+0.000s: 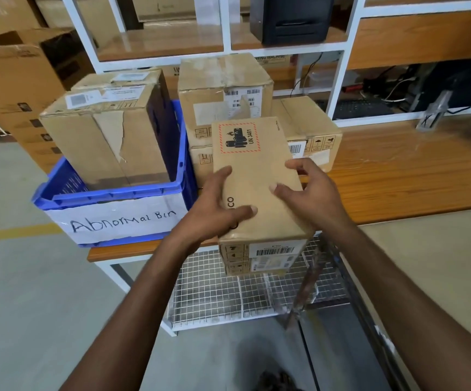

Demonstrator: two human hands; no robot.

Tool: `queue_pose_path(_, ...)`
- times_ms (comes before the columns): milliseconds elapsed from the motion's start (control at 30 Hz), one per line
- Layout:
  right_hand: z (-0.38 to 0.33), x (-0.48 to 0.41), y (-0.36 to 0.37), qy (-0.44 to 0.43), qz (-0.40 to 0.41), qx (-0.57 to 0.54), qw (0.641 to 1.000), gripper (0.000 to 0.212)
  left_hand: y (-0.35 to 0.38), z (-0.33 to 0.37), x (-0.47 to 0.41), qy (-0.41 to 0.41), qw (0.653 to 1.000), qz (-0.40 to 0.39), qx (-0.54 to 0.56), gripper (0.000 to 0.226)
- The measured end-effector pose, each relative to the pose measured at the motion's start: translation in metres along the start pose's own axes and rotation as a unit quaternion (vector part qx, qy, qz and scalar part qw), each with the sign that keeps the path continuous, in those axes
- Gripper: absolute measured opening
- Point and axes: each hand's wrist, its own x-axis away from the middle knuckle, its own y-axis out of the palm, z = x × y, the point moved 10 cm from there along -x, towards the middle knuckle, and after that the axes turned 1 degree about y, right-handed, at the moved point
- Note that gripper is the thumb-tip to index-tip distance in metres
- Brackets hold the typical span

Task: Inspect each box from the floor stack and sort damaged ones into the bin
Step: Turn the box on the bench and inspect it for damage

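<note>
**Small box held in both hands, beside the bin**

Both hands clasp one small box (pixel 254 176) – a flat brown carton with a red-bordered battery label reading UN 3481 at its far end. The left hand (pixel 217 210) wraps the carton's left edge, thumb laid across the top. The right hand (pixel 309 193) takes the right edge, its thumb and a forefinger pressed on the top face. The near face below the grip carries barcode labels and handling marks; whether that face belongs to one carton or two stacked ones I cannot tell.

Just left of the grip stands the blue bin (pixel 110 193), a paper strip on its front marked "Abnormal Bin". Inside it sits a torn box (pixel 104 142), its outer paper peeled in a long strip – a second carton shows behind it. Directly beyond the grip, stacked boxes (pixel 225 88) rest on the wooden table (pixel 398 176), which runs off to the right of the hands. Under the grip lies a white wire-mesh cage (pixel 214 294).
</note>
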Motion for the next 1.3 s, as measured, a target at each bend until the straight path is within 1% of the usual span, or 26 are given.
queue_pose_path(33, 0.002, 0.003, 0.008, 0.018, -0.063, -0.018, 0.998, 0.079, 0.003, -0.005, 0.003, -0.013, 0.999, -0.035, -0.005, 0.104)
queue_pose_path(67, 0.003, 0.010, 0.018, 0.033, -0.134, -0.026, 0.990, 0.090, 0.004, -0.007, 0.005, -0.016, 0.999, -0.052, -0.002, 0.108)
queue_pose_path(100, 0.003, 0.017, 0.026, 0.036, -0.189, -0.017, 0.981, 0.098, 0.002, -0.007, 0.006, -0.014, 0.999, -0.052, 0.004, 0.110)
queue_pose_path(133, 0.002, 0.022, 0.031, 0.029, -0.216, -0.007, 0.976, 0.103, 0.000, -0.006, 0.007, -0.007, 0.999, -0.038, 0.008, 0.109)
queue_pose_path(167, 0.002, 0.024, 0.031, 0.026, -0.215, -0.017, 0.976, 0.104, -0.004, -0.005, 0.006, 0.002, 1.000, -0.015, 0.008, 0.107)
queue_pose_path(233, 0.000, 0.021, 0.026, 0.041, -0.190, -0.055, 0.979, 0.100, -0.008, -0.002, 0.008, 0.016, 1.000, 0.021, 0.011, 0.090)
queue_pose_path(267, -0.002, 0.021, 0.026, 0.045, -0.186, -0.061, 0.980, 0.097, -0.008, -0.002, 0.010, 0.014, 1.000, 0.017, 0.021, 0.080)
queue_pose_path(300, -0.003, 0.019, 0.026, 0.047, -0.186, -0.061, 0.980, 0.096, -0.004, -0.003, 0.011, 0.008, 0.999, -0.004, 0.032, 0.073)
queue_pose_path(367, -0.003, 0.016, 0.023, 0.048, -0.177, -0.064, 0.981, 0.091, 0.003, -0.001, 0.013, 0.003, 0.998, -0.041, 0.049, 0.067)
queue_pose_path(433, -0.005, 0.015, 0.020, 0.040, -0.150, -0.075, 0.985, 0.086, -0.002, 0.005, 0.013, 0.011, 0.998, -0.020, 0.061, 0.064)
queue_pose_path(500, -0.007, 0.013, 0.015, 0.023, -0.110, -0.052, 0.992, 0.081, -0.007, 0.004, 0.013, 0.011, 0.997, -0.003, 0.079, 0.066)
queue_pose_path(533, -0.007, 0.014, 0.014, 0.015, -0.100, -0.034, 0.994, 0.080, -0.006, 0.001, 0.015, 0.003, 0.996, -0.015, 0.090, 0.072)
queue_pose_path(600, -0.005, 0.020, 0.017, 0.011, -0.129, -0.033, 0.991, 0.089, 0.000, -0.004, 0.022, -0.002, 0.994, -0.058, 0.087, 0.088)
queue_pose_path(633, -0.005, 0.025, 0.020, 0.011, -0.158, -0.045, 0.986, 0.095, 0.001, -0.006, 0.024, 0.009, 0.995, -0.070, 0.073, 0.091)
queue_pose_path(667, -0.005, 0.028, 0.024, 0.009, -0.181, -0.057, 0.982, 0.095, 0.000, -0.007, 0.026, 0.023, 0.996, -0.065, 0.064, 0.091)
queue_pose_path(700, -0.006, 0.030, 0.026, 0.005, -0.191, -0.065, 0.979, 0.091, -0.003, -0.007, 0.026, 0.033, 0.996, -0.047, 0.065, 0.089)
queue_pose_path(800, -0.008, 0.028, 0.024, 0.000, -0.176, -0.097, 0.980, 0.083, -0.008, -0.006, 0.024, 0.053, 0.997, -0.012, 0.054, 0.085)
queue_pose_path(933, -0.013, 0.032, 0.023, -0.023, -0.169, -0.102, 0.980, 0.089, -0.011, -0.005, 0.024, 0.069, 0.997, 0.017, -0.006, 0.082)
queue_pose_path(1033, -0.018, 0.037, 0.013, -0.051, -0.131, -0.076, 0.987, 0.092, -0.017, 0.002, 0.027, 0.086, 0.995, 0.054, -0.007, 0.081)
queue_pose_path(1100, -0.023, 0.037, 0.003, -0.063, -0.102, -0.060, 0.991, 0.094, -0.026, 0.012, 0.029, 0.095, 0.991, 0.091, -0.029, 0.079)
queue_pose_path(1200, -0.037, 0.035, -0.014, -0.078, -0.040, -0.022, 0.996, 0.082, -0.039, 0.032, 0.035, 0.099, 0.981, 0.146, -0.084, 0.074)
queue_pose_path(1300, -0.050, 0.034, -0.021, -0.078, 0.010, -0.014, 0.997, 0.072, -0.044, 0.051, 0.039, 0.105, 0.972, 0.184, -0.101, 0.067)
